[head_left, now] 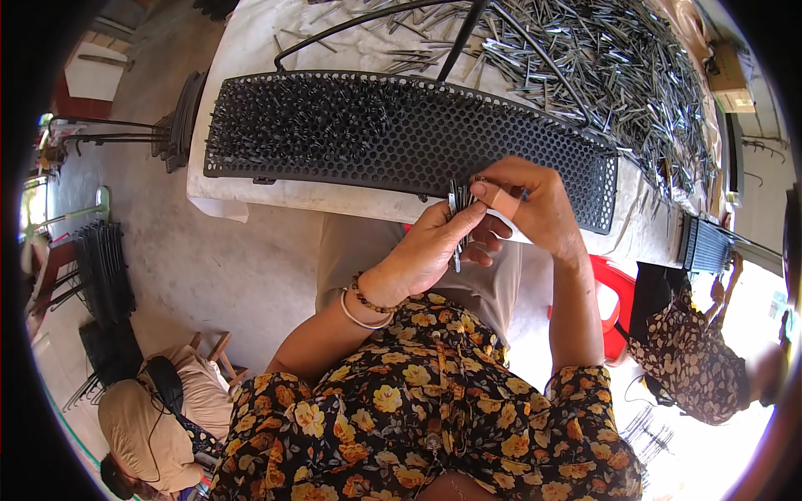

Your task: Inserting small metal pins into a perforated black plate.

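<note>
In front of me a long black perforated metal rack (468, 134) lies on the table, its left half crowded with small dark metal pins (292, 117) standing in the holes. The right half shows bare holes. My left hand (426, 242) is closed around a bunch of thin metal pieces (458, 204), held just off the rack's near edge. Beside it, my right hand (530, 200) has thumb and forefinger pinched together at the top of that bunch. A tan wrap covers one finger. What sits in the pinch is too small to make out.
A big heap of loose slender metal pieces (601, 67) covers the table's right side on a pale cloth (251, 42). Black rods rise from the rack. More racks (104, 259) stand at the left. Other people sit at lower left (159, 417) and right (693, 359); a red chair (614, 301) is nearby.
</note>
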Demonstrator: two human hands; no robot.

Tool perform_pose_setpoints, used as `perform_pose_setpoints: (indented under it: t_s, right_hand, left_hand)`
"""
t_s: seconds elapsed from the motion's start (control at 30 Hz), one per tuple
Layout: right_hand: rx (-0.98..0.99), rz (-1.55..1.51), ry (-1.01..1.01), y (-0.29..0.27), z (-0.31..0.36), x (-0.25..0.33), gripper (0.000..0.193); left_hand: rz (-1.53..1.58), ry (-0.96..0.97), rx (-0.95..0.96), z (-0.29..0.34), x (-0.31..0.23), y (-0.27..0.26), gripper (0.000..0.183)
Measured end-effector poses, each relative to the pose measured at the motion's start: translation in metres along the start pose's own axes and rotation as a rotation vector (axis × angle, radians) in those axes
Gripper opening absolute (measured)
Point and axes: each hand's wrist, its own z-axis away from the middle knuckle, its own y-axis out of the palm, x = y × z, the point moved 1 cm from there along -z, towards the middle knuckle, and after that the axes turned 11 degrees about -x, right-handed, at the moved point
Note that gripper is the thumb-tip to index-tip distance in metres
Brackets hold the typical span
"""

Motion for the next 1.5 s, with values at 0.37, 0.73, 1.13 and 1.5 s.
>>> perform_pose_setpoints:
  t_s: [0.37, 0.73, 1.13, 1.5]
  right_hand:
    - [-0.054, -0.123, 0.067, -0.004, 0.006, -0.017, 0.017]
    - [-0.727, 0.029, -0.170, -0.029, -0.030, -0.018, 0.020]
    - [-0.724, 0.291, -0.526, -0.017, -0.054, -0.021, 0.012]
    - [-0.552, 0.281, -0.439, -0.013, -0.037, -0.010, 0.016]
  left_hand:
    - [0.014, -0.003, -0.070, 0.002, -0.002, 0.010, 0.035]
    - [0.050, -0.151, -0.063, -0.003, 0.010, 0.020, 0.034]
    - [0.110, -0.206, -0.103, -0.003, 0.020, 0.008, 0.032]
    - [0.081, -0.142, -0.035, 0.001, 0.009, 0.011, 0.033]
